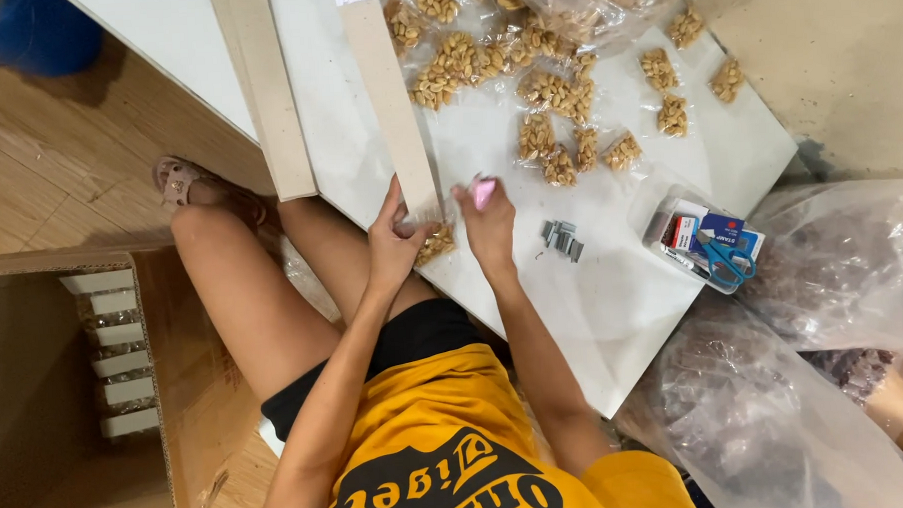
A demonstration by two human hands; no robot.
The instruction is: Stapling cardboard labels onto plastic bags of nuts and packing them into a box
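Yellow-shirted worker's left hand (396, 248) pinches a peanut packet (434, 244) against the cardboard strip (391, 101), right hand (487, 223) gripping a pink stapler (483, 192) beside it.

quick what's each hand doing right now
Left hand: closed on the cardboard strip and a peanut packet.
Right hand: closed on a pink stapler.
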